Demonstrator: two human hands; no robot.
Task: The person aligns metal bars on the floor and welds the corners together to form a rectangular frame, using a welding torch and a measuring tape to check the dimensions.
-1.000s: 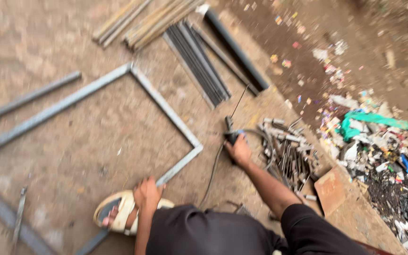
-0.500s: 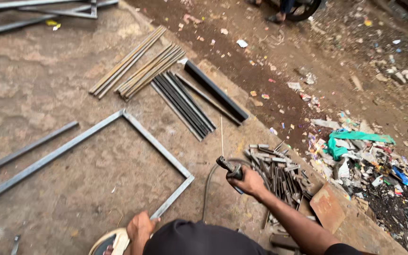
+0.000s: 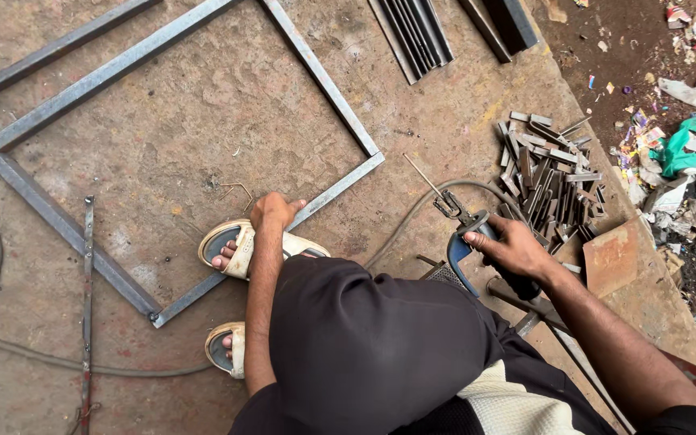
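Fingers of the left hand (image 3: 274, 211) curl down onto the grey square-tube metal frame (image 3: 316, 76) at lower centre, just above a white sandal (image 3: 239, 246). At centre right, the right hand (image 3: 513, 248) grips a blue-handled electrode holder (image 3: 462, 229). The frame, earlier farther up the picture, now fills the upper left.

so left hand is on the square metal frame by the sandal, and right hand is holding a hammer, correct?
Not quite. The left hand does rest on the metal frame by the sandal, but the right hand holds a welding electrode holder with a rod clamped in it, not a hammer. The head view shows it.
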